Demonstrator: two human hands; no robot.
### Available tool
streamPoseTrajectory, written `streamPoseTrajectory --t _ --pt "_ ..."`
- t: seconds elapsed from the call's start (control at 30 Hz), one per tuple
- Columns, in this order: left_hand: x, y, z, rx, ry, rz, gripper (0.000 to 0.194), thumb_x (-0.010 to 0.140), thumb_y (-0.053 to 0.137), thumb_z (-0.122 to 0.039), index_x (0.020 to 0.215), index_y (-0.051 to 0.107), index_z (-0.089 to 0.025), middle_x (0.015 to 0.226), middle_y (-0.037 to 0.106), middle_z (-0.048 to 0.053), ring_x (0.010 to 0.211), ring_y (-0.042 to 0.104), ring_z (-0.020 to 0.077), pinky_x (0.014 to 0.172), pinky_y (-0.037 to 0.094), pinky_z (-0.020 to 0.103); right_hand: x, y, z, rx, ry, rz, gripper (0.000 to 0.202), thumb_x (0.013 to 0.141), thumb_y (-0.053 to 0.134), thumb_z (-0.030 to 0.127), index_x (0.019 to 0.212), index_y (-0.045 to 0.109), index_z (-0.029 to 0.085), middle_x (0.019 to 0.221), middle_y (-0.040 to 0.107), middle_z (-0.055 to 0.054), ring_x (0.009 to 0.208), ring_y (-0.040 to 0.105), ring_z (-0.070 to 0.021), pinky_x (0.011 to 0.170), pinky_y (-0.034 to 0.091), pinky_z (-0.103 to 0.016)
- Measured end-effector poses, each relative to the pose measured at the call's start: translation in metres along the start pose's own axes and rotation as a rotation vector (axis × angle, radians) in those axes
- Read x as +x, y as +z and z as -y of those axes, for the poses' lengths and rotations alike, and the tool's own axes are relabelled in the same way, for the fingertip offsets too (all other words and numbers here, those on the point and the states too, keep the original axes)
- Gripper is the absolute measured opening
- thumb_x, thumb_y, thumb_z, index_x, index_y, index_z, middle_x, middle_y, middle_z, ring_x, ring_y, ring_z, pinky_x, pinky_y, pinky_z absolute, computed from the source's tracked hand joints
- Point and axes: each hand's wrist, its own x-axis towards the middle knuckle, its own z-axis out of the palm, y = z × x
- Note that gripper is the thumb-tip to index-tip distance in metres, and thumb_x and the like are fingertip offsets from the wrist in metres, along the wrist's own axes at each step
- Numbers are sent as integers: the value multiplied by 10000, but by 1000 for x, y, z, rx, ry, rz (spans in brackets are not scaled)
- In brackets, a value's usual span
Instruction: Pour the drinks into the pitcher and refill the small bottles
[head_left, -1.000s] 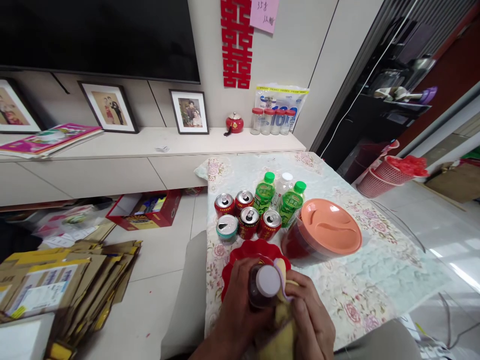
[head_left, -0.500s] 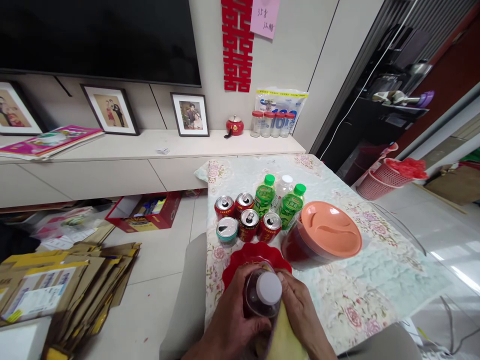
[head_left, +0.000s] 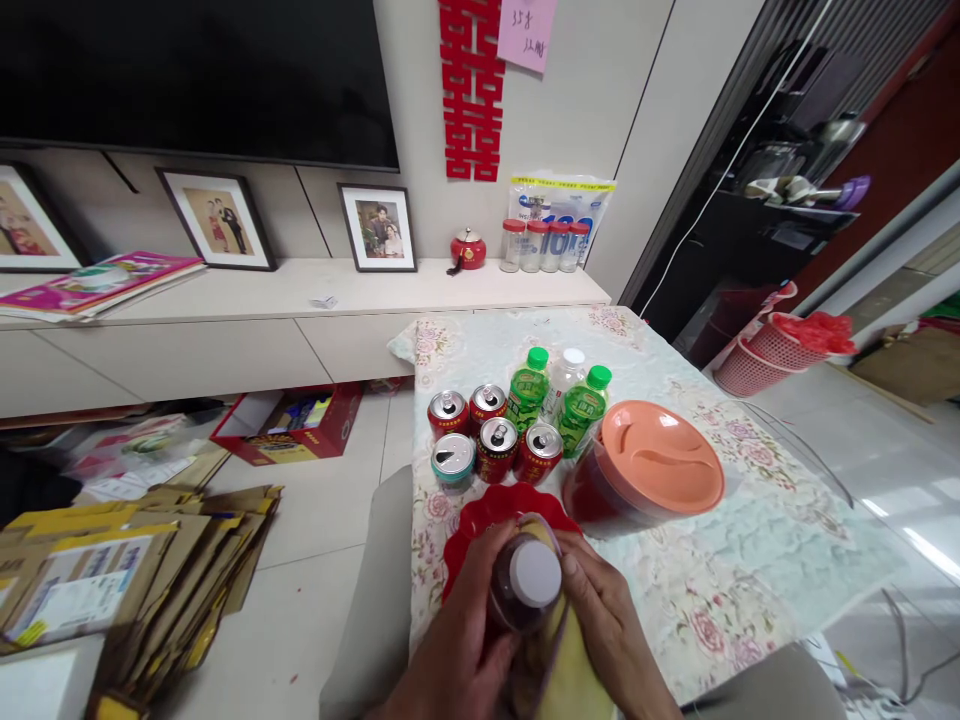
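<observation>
A clear bottle (head_left: pixel 517 585) with a white cap and dark contents is between my hands, close to me at the table's front edge. My left hand (head_left: pixel 469 630) wraps round its left side. Pressed against the bottle's right side is a yellow cloth (head_left: pixel 574 660), gripped by my right hand (head_left: pixel 607 610) with the fingers closed on it. Just beyond lies a red scalloped plate (head_left: pixel 469 530), partly hidden by my hands. Drink cans (head_left: pixel 497 450) and green-capped bottles (head_left: pixel 585 410) stand behind the plate. The bottle's lower part is hidden.
To the right of the plate stands a container with an orange lid (head_left: pixel 660 455). The table has a floral cloth (head_left: pixel 705 600). Flattened cardboard (head_left: pixel 202 570) and a red box (head_left: pixel 300 425) lie on the floor at left. A white cabinet (head_left: pixel 375 290) runs along the wall.
The bottle has shifted slightly down and left in my hands. More of the yellow cloth shows behind its neck, and my right hand has moved a little. Things on the table stay put.
</observation>
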Motion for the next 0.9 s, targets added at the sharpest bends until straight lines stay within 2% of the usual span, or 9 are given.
streamPoseTrajectory --t 0.07,0.1,0.17,0.27,0.33,0.47,0.67,0.8,0.9 --pt "-7 13 13 46 67 -93 979 913 773 -208 1745 274 -339 1764 467 192 1641 474 434 1329 419 692 -2 4 -4 13 36 10 420 1215 552 553 1336 861 296 1269 803 -68 1097 787 -206 951 630 -226" --pt "-8 17 17 52 45 -58 1129 844 894 -260 1756 230 -301 1763 433 236 1631 470 476 1308 435 712 -3 5 -5 16 47 8 433 1219 541 553 1325 864 286 1252 808 -72 1070 793 -208 924 638 -231" --pt "-7 22 19 61 -14 -90 1153 777 972 -269 1718 306 -280 1681 494 243 1565 533 494 1273 463 731 -4 5 -2 10 51 -8 435 1219 539 557 1335 862 290 1288 798 -77 1117 782 -214 961 630 -241" --pt "3 16 7 33 -106 -108 915 810 894 -148 1612 483 -306 1583 595 176 1524 574 447 1287 450 708 -6 0 5 -19 -7 -51 375 1195 600 559 1390 838 345 1398 761 -61 1261 736 -215 1078 582 -234" --pt "9 6 -5 -13 -151 -90 897 790 896 -131 1582 517 -315 1632 586 157 1562 543 436 1311 433 672 -6 -5 10 -32 -63 -84 320 1162 669 560 1358 849 383 1382 771 -44 1255 747 -207 1066 587 -211" --pt "19 -15 -21 -228 -214 -88 924 856 948 -419 1608 430 -277 1683 549 186 1539 571 408 1285 474 595 -7 -12 14 -30 -87 -183 253 1127 734 572 1217 898 401 1251 818 -20 1142 793 -164 985 592 -131" --pt "31 -31 -14 -662 -234 -13 835 812 1012 -491 1509 600 -288 1401 771 92 1260 742 289 1056 589 369 -10 -17 13 -75 -114 -287 226 1131 741 535 1228 893 399 1242 821 -11 1134 798 -139 959 577 -88" --pt "37 -29 -13 -846 -271 -34 739 769 1049 -418 1426 744 -272 1233 841 72 1069 778 245 891 620 299 -13 -12 15 -223 -230 -231 222 1177 682 437 1319 851 418 1264 806 14 1185 772 -116 1024 558 -100" --pt "39 -26 -16 -929 -318 -98 632 742 1064 -374 1320 827 -274 1168 867 52 927 784 201 752 621 240 -16 -6 17 -299 -345 -167 258 1195 634 320 1379 811 354 1292 779 -28 1197 767 -137 1034 586 -146"
